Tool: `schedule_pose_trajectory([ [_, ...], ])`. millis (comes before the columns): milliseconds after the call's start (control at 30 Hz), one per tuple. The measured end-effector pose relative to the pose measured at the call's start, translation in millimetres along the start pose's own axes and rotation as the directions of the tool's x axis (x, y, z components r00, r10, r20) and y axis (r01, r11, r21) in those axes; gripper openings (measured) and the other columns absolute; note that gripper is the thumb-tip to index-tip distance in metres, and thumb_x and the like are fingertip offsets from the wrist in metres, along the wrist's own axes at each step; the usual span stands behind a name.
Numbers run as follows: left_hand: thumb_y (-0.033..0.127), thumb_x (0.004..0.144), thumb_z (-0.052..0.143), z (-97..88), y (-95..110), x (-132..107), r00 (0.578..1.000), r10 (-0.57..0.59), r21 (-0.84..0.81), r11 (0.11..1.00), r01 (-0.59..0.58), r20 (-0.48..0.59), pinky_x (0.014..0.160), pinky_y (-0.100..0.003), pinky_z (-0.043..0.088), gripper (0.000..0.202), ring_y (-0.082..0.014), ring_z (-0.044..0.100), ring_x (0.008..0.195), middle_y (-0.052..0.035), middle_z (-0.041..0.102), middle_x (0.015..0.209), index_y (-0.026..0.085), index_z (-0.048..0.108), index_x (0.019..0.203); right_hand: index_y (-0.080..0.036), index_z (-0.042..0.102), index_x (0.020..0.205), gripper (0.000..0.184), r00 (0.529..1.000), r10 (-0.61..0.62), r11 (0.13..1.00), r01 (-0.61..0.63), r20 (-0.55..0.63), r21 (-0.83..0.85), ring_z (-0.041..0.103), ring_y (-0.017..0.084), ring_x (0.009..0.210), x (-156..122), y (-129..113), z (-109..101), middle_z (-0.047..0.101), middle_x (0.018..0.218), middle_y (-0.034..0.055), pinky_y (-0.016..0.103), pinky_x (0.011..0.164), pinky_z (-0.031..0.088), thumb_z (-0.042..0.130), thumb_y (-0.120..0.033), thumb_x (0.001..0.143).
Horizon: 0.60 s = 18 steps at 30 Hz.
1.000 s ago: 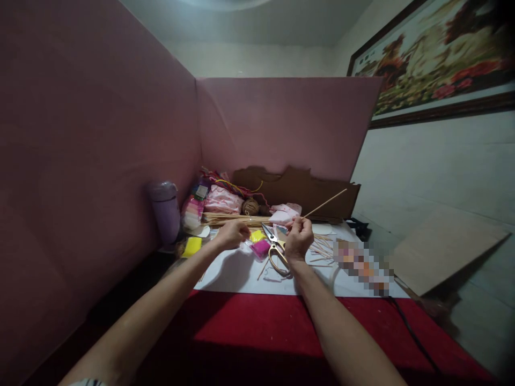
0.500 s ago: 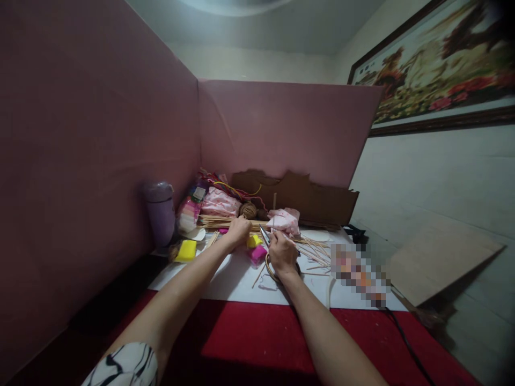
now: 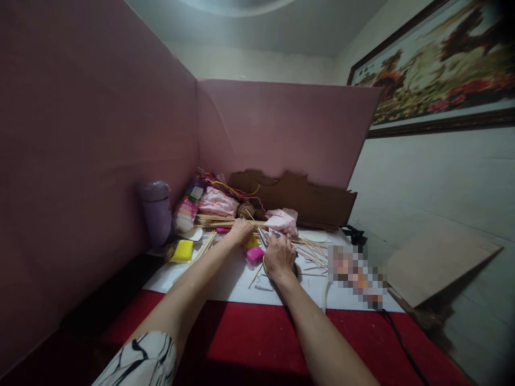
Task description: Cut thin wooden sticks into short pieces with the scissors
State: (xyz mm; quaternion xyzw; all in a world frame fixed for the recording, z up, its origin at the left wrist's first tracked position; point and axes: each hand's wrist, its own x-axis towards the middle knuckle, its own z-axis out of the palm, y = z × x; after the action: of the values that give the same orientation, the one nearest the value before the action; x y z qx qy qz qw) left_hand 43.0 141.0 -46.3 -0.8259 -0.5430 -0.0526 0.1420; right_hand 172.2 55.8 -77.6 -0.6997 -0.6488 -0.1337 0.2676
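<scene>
My right hand (image 3: 280,257) is closed round a pair of scissors (image 3: 262,237); the blades point up and left, and the handles are mostly hidden under the hand. Close to the blade tips, the fingers of my left hand (image 3: 242,230) are pinched together. A thin wooden stick (image 3: 249,214) shows at those fingertips and appears to be held by them, though its lower part is hard to make out. Just below lies a magenta packet (image 3: 255,257), with a yellow packet (image 3: 252,242) partly covered behind it. A bundle of thin sticks (image 3: 217,221) lies behind my left hand.
A ball of twine (image 3: 245,209) and pink-patterned cloth bundles (image 3: 282,221) lie at the back, before torn cardboard (image 3: 289,198). Loose sticks (image 3: 311,249) spread to the right. At left are a purple cup (image 3: 156,214) and a yellow packet (image 3: 182,251).
The upright stick above my right hand no longer shows there; a slanted stick now shows by my left fingertips. My right hand has turned slightly, covering more of the scissors' handles.
</scene>
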Motion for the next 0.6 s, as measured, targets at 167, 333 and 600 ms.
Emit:
schedule_pose_trajectory([
  [167,0.026,0.077,0.058,-3.0,-3.8,-10.2,0.998,-0.031,-0.003,1.0,0.031,-0.049,0.076,-0.033,0.045,0.023,-0.0257,0.062,0.09,-0.0165,0.067,0.091,0.01,0.068,0.09,-0.015,0.059,0.1,0.027,0.998,0.049,0.998,-0.05,0.048,0.028,0.055,0.025,0.093,-0.6,0.2,0.2,0.061,0.097,0.014,0.033,0.075,0.038,0.034,-0.023,0.092],
  [333,0.012,0.075,0.051,-10.3,1.4,-18.5,0.995,-0.004,-0.032,1.0,0.001,-0.1,0.075,-0.033,0.045,0.019,-0.0247,0.061,0.09,-0.0154,0.066,0.09,0.01,0.067,0.086,-0.014,0.059,0.1,0.028,0.994,0.09,0.993,-0.095,0.064,0.07,0.057,0.024,0.094,-0.3,1.2,-2.0,0.062,0.098,0.0137,0.032,0.077,0.038,0.033,-0.023,0.093],
  [600,0.006,0.079,0.04,-29.7,39.0,-34.3,0.969,0.031,-0.083,0.995,-0.052,-0.245,0.071,-0.032,0.046,0.026,-0.0216,0.061,0.085,-0.0124,0.063,0.092,0.011,0.059,0.096,-0.015,0.062,0.097,0.034,0.973,0.213,0.958,-0.226,0.093,0.174,0.06,0.022,0.084,6.0,6.5,0.2,0.065,0.089,0.0115,0.029,0.068,0.039,0.031,-0.028,0.093],
])
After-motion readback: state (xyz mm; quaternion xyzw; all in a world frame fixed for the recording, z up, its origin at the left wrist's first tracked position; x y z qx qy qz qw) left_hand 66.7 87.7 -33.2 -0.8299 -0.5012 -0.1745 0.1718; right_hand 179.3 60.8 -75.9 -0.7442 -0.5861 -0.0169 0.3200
